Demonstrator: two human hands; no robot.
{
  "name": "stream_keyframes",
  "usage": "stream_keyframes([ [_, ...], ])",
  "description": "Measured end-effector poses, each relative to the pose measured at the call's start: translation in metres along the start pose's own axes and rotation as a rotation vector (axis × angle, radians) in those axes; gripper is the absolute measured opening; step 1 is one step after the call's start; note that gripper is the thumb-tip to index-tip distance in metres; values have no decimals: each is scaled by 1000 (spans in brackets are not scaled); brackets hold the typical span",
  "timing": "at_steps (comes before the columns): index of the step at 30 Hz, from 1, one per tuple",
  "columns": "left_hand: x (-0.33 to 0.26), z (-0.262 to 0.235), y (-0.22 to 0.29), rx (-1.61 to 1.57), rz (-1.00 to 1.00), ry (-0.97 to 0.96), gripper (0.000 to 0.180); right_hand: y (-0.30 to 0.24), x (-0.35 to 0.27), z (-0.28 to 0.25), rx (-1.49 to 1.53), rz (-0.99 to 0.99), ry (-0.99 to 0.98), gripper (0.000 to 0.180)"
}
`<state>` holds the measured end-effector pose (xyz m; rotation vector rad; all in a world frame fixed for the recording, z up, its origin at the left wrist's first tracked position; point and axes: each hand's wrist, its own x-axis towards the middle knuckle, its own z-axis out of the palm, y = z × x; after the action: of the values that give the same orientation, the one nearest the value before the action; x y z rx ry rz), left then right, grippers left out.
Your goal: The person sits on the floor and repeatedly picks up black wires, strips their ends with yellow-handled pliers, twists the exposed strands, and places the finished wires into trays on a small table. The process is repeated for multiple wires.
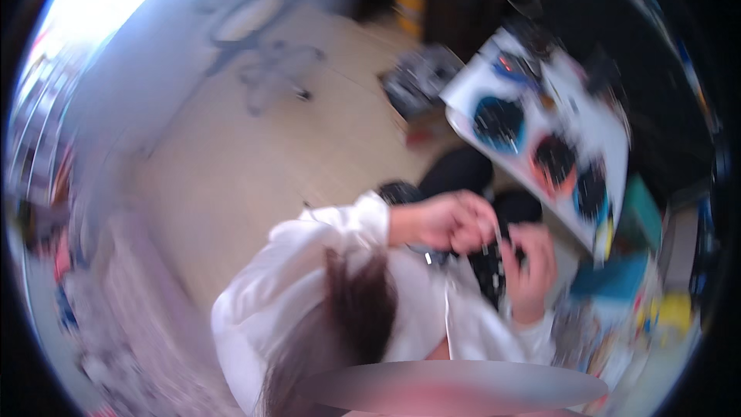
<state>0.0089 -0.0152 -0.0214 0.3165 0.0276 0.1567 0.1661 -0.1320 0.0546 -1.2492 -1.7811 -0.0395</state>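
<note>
In front of my chest, my left hand (457, 222) is closed, its fingers curled toward the thumb. Close by on the right, my right hand (531, 266) has bent fingers drawn in toward its thumb. Both hands seem to pinch something small between them, too blurred to name. Below the hands, over my lap, lies a dark patch with bright specks (486, 274), which I cannot make out. White sleeves (363, 220) cover my forearms.
A white table (505, 153) stands ahead to the right, with a blue round tray (498, 123), a red one (553, 162) and another blue one (592, 191) holding dark pieces. Beside it is a box of grey things (421, 81). An office chair (258, 31) stands farther left.
</note>
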Motion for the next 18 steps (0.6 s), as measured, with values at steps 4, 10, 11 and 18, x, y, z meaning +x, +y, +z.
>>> stream_keyframes([
  [4,1,7,12,194,107,130,12,18,9,-8,56,135,37,24],
  [10,0,30,21,743,345,149,12,19,23,-9,-61,-45,-5,29],
  [11,0,32,22,806,375,161,12,18,25,-8,-71,-70,-19,30],
  [18,-5,41,24,1348,512,212,9,22,26,-3,-136,-162,-89,28],
])
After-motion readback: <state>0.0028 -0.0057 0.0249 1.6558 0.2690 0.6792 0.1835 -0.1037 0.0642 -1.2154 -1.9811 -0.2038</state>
